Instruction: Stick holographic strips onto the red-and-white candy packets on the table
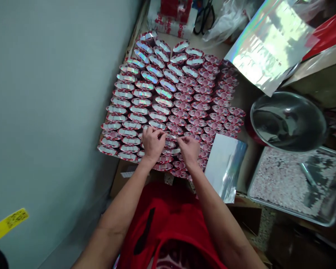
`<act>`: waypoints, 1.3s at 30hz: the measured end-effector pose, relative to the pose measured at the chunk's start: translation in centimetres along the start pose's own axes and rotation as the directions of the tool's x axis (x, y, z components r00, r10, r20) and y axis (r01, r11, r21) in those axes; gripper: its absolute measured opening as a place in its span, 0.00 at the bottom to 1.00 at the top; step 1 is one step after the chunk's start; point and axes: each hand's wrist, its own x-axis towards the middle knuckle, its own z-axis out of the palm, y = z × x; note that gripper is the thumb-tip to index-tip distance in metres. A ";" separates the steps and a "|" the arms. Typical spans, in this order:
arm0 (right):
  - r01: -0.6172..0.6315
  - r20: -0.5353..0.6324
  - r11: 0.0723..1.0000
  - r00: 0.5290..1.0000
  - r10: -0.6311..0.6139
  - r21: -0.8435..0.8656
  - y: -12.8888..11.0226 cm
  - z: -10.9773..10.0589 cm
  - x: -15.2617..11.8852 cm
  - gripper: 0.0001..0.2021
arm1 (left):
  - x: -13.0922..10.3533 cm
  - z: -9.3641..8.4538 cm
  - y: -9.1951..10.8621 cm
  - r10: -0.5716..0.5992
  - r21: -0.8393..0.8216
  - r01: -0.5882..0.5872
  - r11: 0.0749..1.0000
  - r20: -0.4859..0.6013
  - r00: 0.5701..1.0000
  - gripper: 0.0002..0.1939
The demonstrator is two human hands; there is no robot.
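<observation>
Many small red-rimmed containers [141, 102] stand in close rows on the table. Those toward the left bear shiny silver strips across their tops, while those toward the right show pink round centres [180, 113] without strips. Near the front rows, my left hand [153, 144] has its fingertips pinched at one end of a small silver strip [172, 138]. At the strip's other end, the fingers of my right hand [189, 149] are pinched together. The strip lies over one container top between both hands. A silvery sheet [225, 164] lies just right of my right hand.
A steel bowl [288, 121] sits at the right, above a metal tray [282, 179] of small pale pieces. Large shiny sheets [271, 41] lie at the upper right. Black scissors [204, 18] and clear plastic [226, 22] are at the back. A wall [58, 93] borders the left.
</observation>
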 end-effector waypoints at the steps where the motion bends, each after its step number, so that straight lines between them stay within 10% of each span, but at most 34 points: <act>1: 0.003 -0.016 0.999 1.000 -0.004 -0.053 -0.2 0.2 0.2 0.15 | 0.2 0.3 -0.2 0.014 0.013 -0.014 1.000 -0.006 1.000 0.05; 19: -0.044 -0.025 0.979 0.999 0.039 -0.199 -0.6 1.3 1.3 0.13 | 0.5 1.0 -0.1 0.042 0.093 -0.044 0.995 0.020 0.999 0.05; 25: -0.058 -0.079 0.982 0.996 0.044 -0.181 -0.3 0.6 1.8 0.19 | 1.9 1.0 0.3 -0.198 0.065 0.200 0.978 -0.045 0.979 0.21; 31: -0.016 -0.137 0.994 0.990 0.030 0.106 -1.6 -0.8 1.6 0.21 | 0.2 -1.6 0.4 -0.250 -0.365 0.265 0.893 0.089 0.964 0.20; 36: -0.017 -0.118 0.963 0.992 0.050 0.267 -3.2 -1.3 1.6 0.23 | -3.8 -2.6 1.4 -0.289 -0.623 0.717 0.313 0.656 0.697 0.31; 39: 0.004 -0.101 0.954 0.994 0.027 0.300 -3.4 -0.8 1.5 0.23 | -4.2 -2.0 2.3 -0.270 -0.581 0.805 0.119 0.762 0.589 0.32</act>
